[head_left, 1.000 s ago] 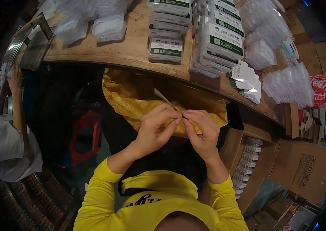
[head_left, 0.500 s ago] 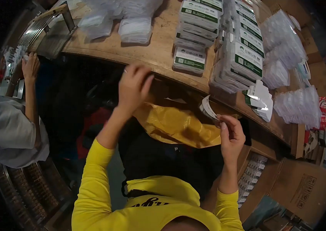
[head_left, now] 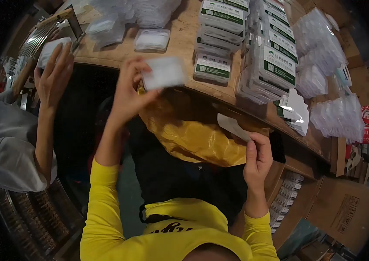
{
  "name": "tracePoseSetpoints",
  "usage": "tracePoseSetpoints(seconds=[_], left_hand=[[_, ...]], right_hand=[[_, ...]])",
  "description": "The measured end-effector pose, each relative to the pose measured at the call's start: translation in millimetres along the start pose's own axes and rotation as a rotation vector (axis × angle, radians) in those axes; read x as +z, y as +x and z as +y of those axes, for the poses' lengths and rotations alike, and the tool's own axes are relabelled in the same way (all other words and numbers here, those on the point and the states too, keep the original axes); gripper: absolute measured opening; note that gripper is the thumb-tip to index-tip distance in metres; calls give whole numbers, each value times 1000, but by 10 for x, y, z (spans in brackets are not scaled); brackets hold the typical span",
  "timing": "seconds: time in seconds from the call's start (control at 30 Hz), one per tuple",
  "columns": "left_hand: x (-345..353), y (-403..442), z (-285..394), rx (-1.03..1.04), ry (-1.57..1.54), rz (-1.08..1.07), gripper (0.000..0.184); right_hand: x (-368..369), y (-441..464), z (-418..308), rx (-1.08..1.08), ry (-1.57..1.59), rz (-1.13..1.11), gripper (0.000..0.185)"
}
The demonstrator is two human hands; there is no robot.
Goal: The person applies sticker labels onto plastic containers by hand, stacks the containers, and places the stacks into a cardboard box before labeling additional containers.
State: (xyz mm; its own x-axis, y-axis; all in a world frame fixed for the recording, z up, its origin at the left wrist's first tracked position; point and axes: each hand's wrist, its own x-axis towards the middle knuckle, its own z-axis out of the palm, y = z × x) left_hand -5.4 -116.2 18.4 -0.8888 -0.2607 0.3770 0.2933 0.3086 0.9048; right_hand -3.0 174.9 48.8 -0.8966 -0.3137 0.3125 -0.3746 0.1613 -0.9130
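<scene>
My left hand [head_left: 131, 89] grips a small clear plastic box [head_left: 165, 72] with white contents, smeared by motion, above the table's front edge. Another such box [head_left: 152, 40] lies on the wooden table just behind it. Between finger and thumb, my right hand [head_left: 257, 158] pinches a slip of pale paper [head_left: 233, 125], slightly curled. The slip hangs over a yellow plastic sheet or bag [head_left: 193, 141] spread at the table's edge above my lap. Several boxes with green-and-white labels [head_left: 213, 66] stand stacked beyond my hands.
A co-worker's hand [head_left: 54, 74] at the left holds a similar box [head_left: 53, 50]. Plain clear boxes [head_left: 321, 56] are piled at the right, near loose printed cards [head_left: 295, 111]. An open cardboard carton [head_left: 339, 209] sits low at the right, beside packed small boxes [head_left: 285, 195].
My left hand has taken a clear box from the table and moved left and down with it. The paper in my right hand has turned flatter. The co-worker's hand has risen with a box.
</scene>
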Motion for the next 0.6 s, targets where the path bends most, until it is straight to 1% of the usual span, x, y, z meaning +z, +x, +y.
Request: tracePoseSetpoints(seconds=[0.07, 0.1, 0.13, 0.23, 0.27, 0.33, 0.47, 0.6], left_hand=[[247, -314, 137, 33, 31, -131, 38], [337, -423, 232, -49, -24, -228, 37], [449, -503, 316, -84, -140, -290, 44], [699, -635, 337, -113, -374, -318, 58], [763, -644, 369, -120, -431, -308, 62], [829, -646, 410, -114, -498, -312, 71], [870, -651, 460, -116, -519, -315, 72], [869, -658, 474, -123, -515, -315, 74]], right_hand=[[37, 15, 14, -117, -23, -87, 19], [46, 28, 21, -177, -36, -130, 20], [42, 60, -9, -305, -139, -185, 28], [49, 36, -70, -397, -280, -244, 32], [42, 7, -67, -382, -301, -235, 33], [5, -23, -40, -422, -362, -223, 33], [-41, -33, -23, -441, -374, -213, 33], [-37, -53, 11, -431, -364, -216, 41]])
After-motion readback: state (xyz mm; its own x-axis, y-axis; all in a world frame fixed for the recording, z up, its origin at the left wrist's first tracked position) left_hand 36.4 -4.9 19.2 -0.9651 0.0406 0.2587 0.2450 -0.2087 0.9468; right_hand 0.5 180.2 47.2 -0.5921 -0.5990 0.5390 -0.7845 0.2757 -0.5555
